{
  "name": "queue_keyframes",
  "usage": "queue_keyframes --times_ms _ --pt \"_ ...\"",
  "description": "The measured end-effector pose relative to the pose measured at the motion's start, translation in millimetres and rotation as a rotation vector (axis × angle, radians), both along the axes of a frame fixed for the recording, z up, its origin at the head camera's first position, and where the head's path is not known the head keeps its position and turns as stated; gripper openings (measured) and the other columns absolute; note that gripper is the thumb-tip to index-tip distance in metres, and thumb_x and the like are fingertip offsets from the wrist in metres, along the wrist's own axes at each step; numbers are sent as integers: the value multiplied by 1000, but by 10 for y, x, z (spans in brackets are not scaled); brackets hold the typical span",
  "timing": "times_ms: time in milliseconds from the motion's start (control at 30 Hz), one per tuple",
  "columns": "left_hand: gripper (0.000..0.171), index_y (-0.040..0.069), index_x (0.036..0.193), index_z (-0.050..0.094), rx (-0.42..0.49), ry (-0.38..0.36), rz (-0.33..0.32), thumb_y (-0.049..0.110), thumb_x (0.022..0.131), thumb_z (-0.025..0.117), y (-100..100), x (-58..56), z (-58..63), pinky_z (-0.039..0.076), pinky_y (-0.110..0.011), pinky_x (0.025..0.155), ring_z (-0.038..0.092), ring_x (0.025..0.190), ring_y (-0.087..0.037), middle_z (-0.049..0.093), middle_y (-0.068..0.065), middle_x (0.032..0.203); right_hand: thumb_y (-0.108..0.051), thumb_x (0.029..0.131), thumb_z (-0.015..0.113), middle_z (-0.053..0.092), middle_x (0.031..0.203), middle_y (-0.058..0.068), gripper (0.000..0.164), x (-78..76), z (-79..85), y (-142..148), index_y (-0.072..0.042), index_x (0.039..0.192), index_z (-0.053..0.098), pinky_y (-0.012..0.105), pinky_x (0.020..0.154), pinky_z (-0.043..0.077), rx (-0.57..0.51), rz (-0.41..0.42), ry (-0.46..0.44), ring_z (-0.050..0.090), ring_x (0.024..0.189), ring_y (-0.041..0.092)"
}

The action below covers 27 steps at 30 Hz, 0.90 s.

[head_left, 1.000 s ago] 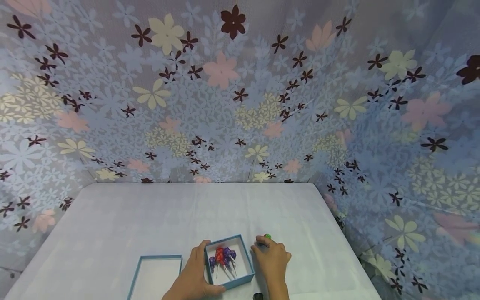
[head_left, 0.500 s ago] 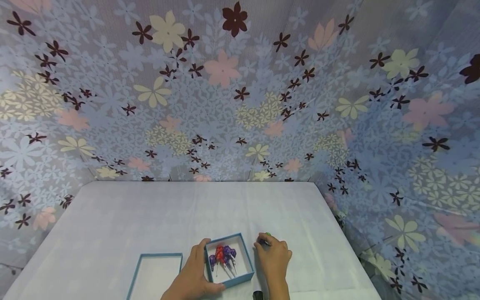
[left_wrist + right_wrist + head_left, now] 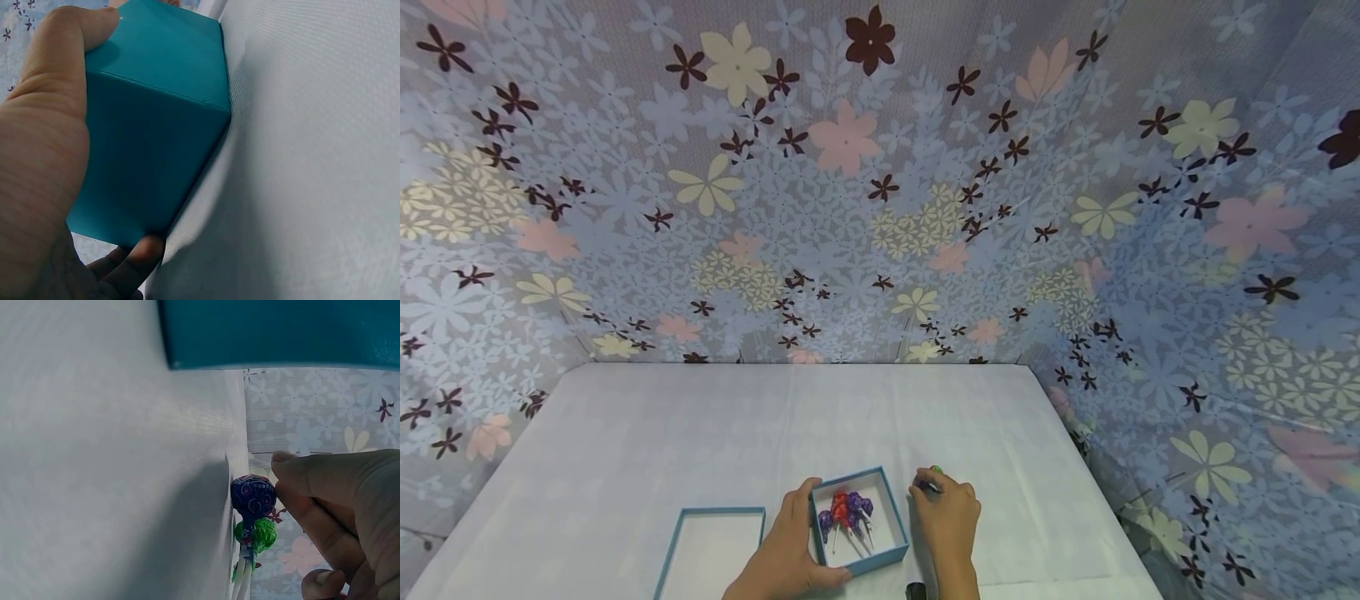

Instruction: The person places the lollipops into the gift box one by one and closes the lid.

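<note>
My left hand (image 3: 786,550) grips the open blue box (image 3: 891,557), thumb at its near side and fingers along the left and far side. In the left wrist view the box (image 3: 147,150) shows as teal walls against the palm. Several lollipops, red (image 3: 839,510) and purple (image 3: 859,505), lie in the box with white sticks. To the box's right, my right hand (image 3: 949,512) reaches down by a dark blue lollipop (image 3: 253,495) and a green lollipop (image 3: 265,534). The index fingertip is at the blue wrapper; the thumb stands apart from it.
A blue-rimmed white lid or tray (image 3: 718,510) lies left of my left hand. Near the front edge, by my right wrist, is a small black object (image 3: 916,591). The white-covered table (image 3: 805,417) runs back to a flowered cloth backdrop (image 3: 820,250).
My right hand shifts very slightly rightward, and more of the dark blue lollipop shows between thumb and index finger. The left hand and box stay in place.
</note>
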<state>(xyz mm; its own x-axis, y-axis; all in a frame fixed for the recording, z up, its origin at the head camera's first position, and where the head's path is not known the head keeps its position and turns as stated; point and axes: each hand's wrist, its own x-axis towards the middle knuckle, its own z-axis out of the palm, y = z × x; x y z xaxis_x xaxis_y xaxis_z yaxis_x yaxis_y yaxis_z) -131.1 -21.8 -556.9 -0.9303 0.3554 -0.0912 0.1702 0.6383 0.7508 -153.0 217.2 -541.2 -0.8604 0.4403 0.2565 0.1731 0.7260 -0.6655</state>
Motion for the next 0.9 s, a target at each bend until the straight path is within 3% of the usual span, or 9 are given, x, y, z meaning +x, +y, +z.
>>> queue_keyframes --times_ms 333,667,900 --pt "130 19 149 9 -22 4 16 74 52 76 7 15 -5 40 -56 96 44 121 -35 34 -16 133 -15 67 85 73 94 1 27 -11 -52 64 -17 92 77 44 77 37 33 19 73 54 82 24" --pt "130 20 148 10 -26 22 24 72 52 78 26 9 2 40 -56 97 44 121 -34 35 -15 131 -17 67 85 72 93 5 33 -41 -91 122 -16 99 76 45 79 38 12 -3 37 51 81 26" --pt "130 19 149 9 -28 15 24 73 52 77 24 18 20 39 -57 97 43 123 -36 34 -17 133 -15 67 85 72 95 6 33 -35 -109 118 -13 99 76 45 74 43 -10 -15 50 54 83 27"
